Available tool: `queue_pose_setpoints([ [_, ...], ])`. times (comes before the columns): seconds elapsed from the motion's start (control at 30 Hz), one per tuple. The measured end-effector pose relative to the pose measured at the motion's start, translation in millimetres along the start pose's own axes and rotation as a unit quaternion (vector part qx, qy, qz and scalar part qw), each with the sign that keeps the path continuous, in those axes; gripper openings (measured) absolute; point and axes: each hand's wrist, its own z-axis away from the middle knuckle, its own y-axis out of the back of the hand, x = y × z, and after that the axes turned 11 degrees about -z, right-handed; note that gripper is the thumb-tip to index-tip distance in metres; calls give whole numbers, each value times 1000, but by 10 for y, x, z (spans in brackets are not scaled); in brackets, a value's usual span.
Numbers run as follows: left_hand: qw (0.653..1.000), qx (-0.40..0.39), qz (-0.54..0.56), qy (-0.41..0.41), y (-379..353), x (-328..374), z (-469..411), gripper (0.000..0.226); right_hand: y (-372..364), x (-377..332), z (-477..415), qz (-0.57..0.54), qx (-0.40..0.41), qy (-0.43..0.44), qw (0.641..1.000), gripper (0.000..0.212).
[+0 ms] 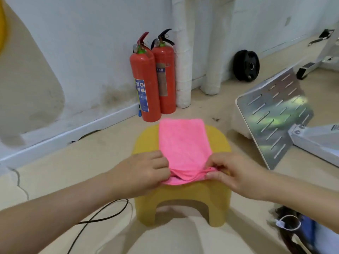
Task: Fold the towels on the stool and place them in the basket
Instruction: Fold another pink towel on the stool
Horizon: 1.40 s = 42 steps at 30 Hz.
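At far left of your view, a large beige rounded shape sits against the white wall; what it is cannot be told. Lower left: a thin black cable loops across the floor and passes behind your left forearm.

Your left hand: fingers curled, pinching the near-left corner of the pink towel. The grip is closed on cloth, knuckles up.

Behind it, 2 red fire extinguishers stand upright, touching each other, against the wall. The left 1 carries a blue label.

Centre: the yellow stool stands on the floor just in front of you. The pink towel lies lengthwise along its seat as 1 narrow strip. The far end reaches the seat's far edge, with yellow seat bare on both sides. The near end is raised off the seat and sags in a loose fold between your 2 hands.

Your right hand: thumb and curled fingers pinch the near-right corner of the towel. Both hands sit at about the same height, over the stool's near edge.

Right of the extinguishers, 2 white wrapped pipes run up the wall. Further right, a black weight disc leans against the skirting. A slotted metal panel on a white frame lies tilted on the floor, near the stool but apart from it.

Bottom right: a dark object with a white cord on it; too blurred to identify.
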Motion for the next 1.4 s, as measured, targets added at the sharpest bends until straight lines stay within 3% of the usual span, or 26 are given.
queue_pose_setpoints([
  [0.03, 999, -18, -13, -24, -47, 73, 48, 14, -72, 35, 68, 9, 7, 12, 1000, 58],
  [0.23, 998, -3, -54, -39, -3, 217, 124, 20, -242, 34, 229, 99, 32, 107, 989, 39],
  [0.4, 1000, -21, -11, -20, 79, 373, 118, 20, -358, 27, 351, 239, 16, 167, 956, 21],
  [0.47, 997, -49, 25, 52, 73, 443, 135, 34, -433, 46, 381, 274, 38, 156, 948, 32],
  [0.57, 973, -118, 103, 171, 22, 557, 142, 77, -483, 58, 393, 313, 55, 169, 933, 21],
  [0.7, 971, -188, 86, 124, 68, 627, 84, 57, -463, 40, 463, 331, 27, 217, 918, 8],
  [0.83, 950, -247, 172, 89, 223, 597, 4, 29, -414, -33, 508, 230, -79, 187, 952, 19],
  [0.9, 898, -293, 304, 123, 315, 478, -53, 23, -327, -170, 478, 146, -98, 127, 976, 21],
  [0.97, 797, -313, 483, 184, 430, 282, -85, 31, -221, -303, 359, 34, -72, 43, 996, 18],
  [1.03, 710, -289, 590, 254, 528, 62, -104, 30, -91, -333, 153, -146, -54, -39, 987, 23],
  [1.1, 640, -231, 649, 340, 524, -115, -138, 29, 26, -290, -75, -263, -30, -104, 959, 41],
  [1.17, 582, -154, 674, 428, 455, -215, -226, 36, 81, -219, -294, -330, 8, -171, 928, 27],
  [1.27, 497, -15, 687, 529, 288, -247, -397, 21, 77, -86, -654, -345, 67, -223, 909, 20],
  [1.33, 472, 38, 693, 544, 147, -281, -490, 19, 43, 8, -877, -257, 99, -232, 933, 21],
  [1.37, 485, 48, 678, 550, 65, -298, -522, 21, 19, 46, -966, -199, 112, -237, 944, 22],
  [1.4, 525, 47, 634, 566, -21, -322, -539, 26, -14, 91, -1024, -139, 123, -241, 953, 22],
])
